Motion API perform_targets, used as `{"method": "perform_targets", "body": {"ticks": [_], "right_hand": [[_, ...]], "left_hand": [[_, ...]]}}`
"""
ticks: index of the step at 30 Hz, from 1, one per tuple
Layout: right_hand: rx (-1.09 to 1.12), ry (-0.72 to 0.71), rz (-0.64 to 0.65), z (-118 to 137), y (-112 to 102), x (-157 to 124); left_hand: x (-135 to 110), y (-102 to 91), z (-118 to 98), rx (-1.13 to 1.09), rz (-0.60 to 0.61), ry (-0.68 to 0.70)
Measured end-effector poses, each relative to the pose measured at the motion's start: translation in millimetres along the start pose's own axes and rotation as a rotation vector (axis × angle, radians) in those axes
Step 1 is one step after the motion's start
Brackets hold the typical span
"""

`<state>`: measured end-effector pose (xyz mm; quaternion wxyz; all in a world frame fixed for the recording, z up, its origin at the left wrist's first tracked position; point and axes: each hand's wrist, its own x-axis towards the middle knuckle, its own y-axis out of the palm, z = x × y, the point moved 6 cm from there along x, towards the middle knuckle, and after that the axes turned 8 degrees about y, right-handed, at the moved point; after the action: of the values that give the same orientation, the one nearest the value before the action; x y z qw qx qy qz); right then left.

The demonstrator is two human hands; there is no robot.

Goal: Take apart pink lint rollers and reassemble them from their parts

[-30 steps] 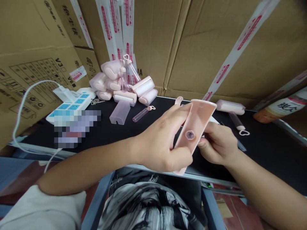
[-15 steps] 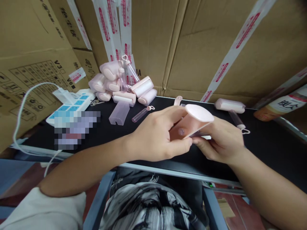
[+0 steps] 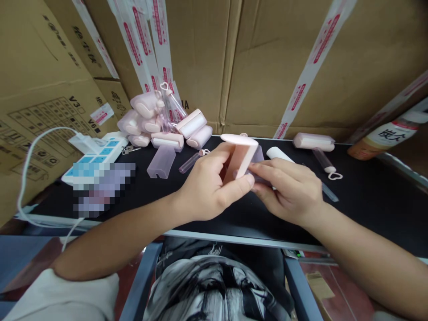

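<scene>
My left hand (image 3: pixel 207 189) is closed around a pale pink plastic case (image 3: pixel 239 156), tilted so that its rounded end faces up. At the open side of this case, my right hand (image 3: pixel 292 189) pinches a small, dark, translucent piece, mostly covered by the fingers. Just behind the case a lavender translucent cover (image 3: pixel 258 154) shows in part. A white roll (image 3: pixel 280 154) lies beyond my right fingers. To the right of that hand is a clear flat strip (image 3: pixel 330 192).
Pink rollers in cases (image 3: pixel 147 104) are heaped at the back left, beside a lavender cover (image 3: pixel 162 161) and a small tube (image 3: pixel 190 162). A power strip (image 3: pixel 100 156) stands left. Another cased roller (image 3: pixel 314 141), a heart-ended tube (image 3: pixel 323 160) and a bottle (image 3: pixel 384 136) are at right. Cardboard (image 3: pixel 197 53) walls the back.
Both hands have shifted left, and the case has been turned more upright. My right hand has drawn back from around the case to its side, uncovering the white roll and clear strip.
</scene>
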<state>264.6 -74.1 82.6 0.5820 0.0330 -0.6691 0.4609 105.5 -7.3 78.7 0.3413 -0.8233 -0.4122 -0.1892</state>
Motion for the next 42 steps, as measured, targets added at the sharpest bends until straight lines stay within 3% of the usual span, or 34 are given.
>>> {"method": "perform_targets", "body": {"ticks": [7,13,16,19,20,22,24,26,31,34,36,38,40,42], "right_hand": [[0.224,-0.097,0.136,-3.7,-2.5,1.6],[0.191,0.024,0.14,-11.8,2.4,3.1],[0.24,0.171,0.203,-36.7,-0.3,3.9],[0.122,0.51,0.207,-86.3,-19.8,1.5],[0.011,0.625,0.263,-102.8,-26.3,-2.0],[-0.198,0.769,0.507,-126.7,-32.5,-12.9],[-0.298,0.832,0.771,-137.7,-32.0,-26.4],[-0.326,0.862,0.931,-138.6,-26.9,-36.8],[-0.418,0.875,1.081,-128.7,-2.4,-46.9],[-0.374,0.858,1.158,-123.4,9.1,-49.1],[-0.292,0.808,1.155,-117.6,11.7,-45.8],[-0.081,0.737,1.061,-105.3,12.4,-36.9],[0.248,0.697,0.778,-89.9,7.8,-20.9],[0.54,0.699,0.369,-79.6,-2.6,-8.3]], "left_hand": [[0.4,2.7,-5.3,-0.054,0.168,0.049],[6.6,3.1,11.7,-0.26,0.067,-0.093],[11.9,2.7,24.0,-0.367,0.129,-0.198],[13.3,-2.9,34.6,-0.377,0.22,-0.34],[13.7,-5.9,35.9,-0.36,0.235,-0.359],[16.1,-13.3,34.3,-0.296,0.226,-0.335],[18.9,-21.3,29.4,-0.186,0.171,-0.272],[20.4,-29.7,24.1,-0.014,0.094,-0.227],[21.9,-47.5,11.0,0.445,-0.067,-0.146],[23.4,-48.6,11.1,0.465,-0.079,-0.098],[23.2,-46.5,15.8,0.379,-0.102,-0.091],[21.4,-41.9,20.9,0.299,-0.133,-0.091],[18.4,-34.9,24.0,0.273,-0.146,-0.097],[14.9,-26.4,25.5,0.257,-0.128,-0.126]]}}
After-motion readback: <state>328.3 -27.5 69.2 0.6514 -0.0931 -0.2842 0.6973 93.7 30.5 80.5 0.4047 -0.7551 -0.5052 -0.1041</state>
